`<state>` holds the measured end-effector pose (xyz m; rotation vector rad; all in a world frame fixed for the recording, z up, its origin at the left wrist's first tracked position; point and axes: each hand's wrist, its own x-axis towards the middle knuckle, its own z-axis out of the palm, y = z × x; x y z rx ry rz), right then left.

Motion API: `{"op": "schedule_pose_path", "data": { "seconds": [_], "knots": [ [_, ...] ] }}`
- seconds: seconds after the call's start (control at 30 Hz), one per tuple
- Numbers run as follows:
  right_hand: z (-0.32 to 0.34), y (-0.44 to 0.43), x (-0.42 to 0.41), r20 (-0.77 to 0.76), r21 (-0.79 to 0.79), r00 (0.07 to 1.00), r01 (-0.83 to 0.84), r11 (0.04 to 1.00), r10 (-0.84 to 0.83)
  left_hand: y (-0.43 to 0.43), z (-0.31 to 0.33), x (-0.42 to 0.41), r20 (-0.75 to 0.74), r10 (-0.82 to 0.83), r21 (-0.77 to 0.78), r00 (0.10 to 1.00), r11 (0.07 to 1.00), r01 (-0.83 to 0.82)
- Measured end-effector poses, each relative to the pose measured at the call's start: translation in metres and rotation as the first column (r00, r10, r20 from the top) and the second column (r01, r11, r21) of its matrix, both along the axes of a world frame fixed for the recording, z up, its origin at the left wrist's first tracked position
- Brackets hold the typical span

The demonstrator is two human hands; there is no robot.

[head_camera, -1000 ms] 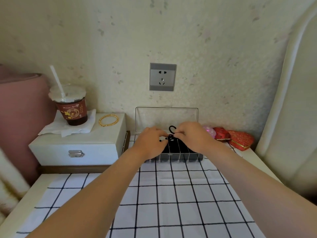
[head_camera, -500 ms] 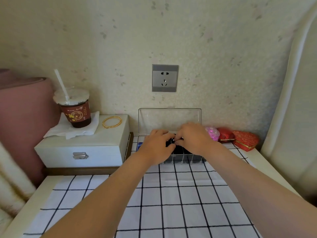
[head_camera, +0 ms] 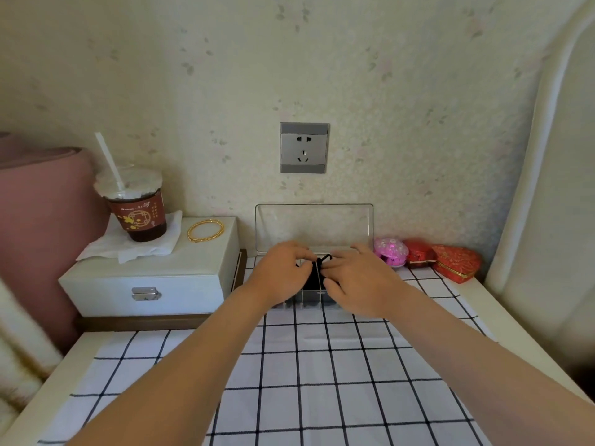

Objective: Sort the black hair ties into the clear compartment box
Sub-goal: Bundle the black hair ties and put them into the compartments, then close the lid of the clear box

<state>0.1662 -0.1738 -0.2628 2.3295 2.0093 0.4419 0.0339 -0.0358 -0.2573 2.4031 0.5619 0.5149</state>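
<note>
Broadly, I saw a pale speckled wall (head_camera: 354,75) filling the far side, with a grey socket (head_camera: 304,148) set in it. A white padded panel (head_camera: 547,220) rose at the right and a pink cushion (head_camera: 38,220) stood at the left. A white cloth with a black grid (head_camera: 322,381) covered the table (head_camera: 87,346).

On the left sat a white latched case (head_camera: 154,278), carrying a cup (head_camera: 136,214) on a napkin and a gold bangle (head_camera: 206,230). At the far right lay a pink trinket box (head_camera: 390,251) and two red trinket boxes (head_camera: 418,253).

The clear compartment box (head_camera: 306,302) stood against the wall, its long axis running left to right. Its lid (head_camera: 314,225) was open and upright on the far side, and its dividers ran near to far. Black hair ties (head_camera: 310,281) filled the middle compartments.

My left hand (head_camera: 280,275) and right hand (head_camera: 360,284) met over the box, each with fingers curled, pinching one black hair tie (head_camera: 323,258). It stretched roughly left to right between the fingertips.

Half a second before, that tie was almost hidden by the fingers. Now a short strand showed above them, lower than the tall loop a second ago.
</note>
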Motion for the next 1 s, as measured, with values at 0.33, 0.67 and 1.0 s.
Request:
{"op": "schedule_pose_path", "data": {
  "seconds": [0.33, 0.67, 1.0],
  "knots": [
    [0.004, 0.016, -0.007, -0.111, -0.134, 0.992, 0.037, 0.990, -0.052, -0.007, -0.005, -0.001, -0.295, -0.027, 0.271, 0.955, 0.956, 0.111],
    [0.019, 0.006, 0.005, -0.468, 0.237, 0.882, 0.072, 0.969, 0.049, -0.004, -0.004, 0.008, -0.335, -0.005, 0.311, 0.942, 0.943, 0.115],
    [0.009, 0.007, 0.006, -0.296, 0.065, 0.954, 0.075, 0.995, -0.053, 0.008, 0.008, -0.003, -0.151, -0.044, 0.093, 0.988, 0.994, 0.059]
  ]
}}
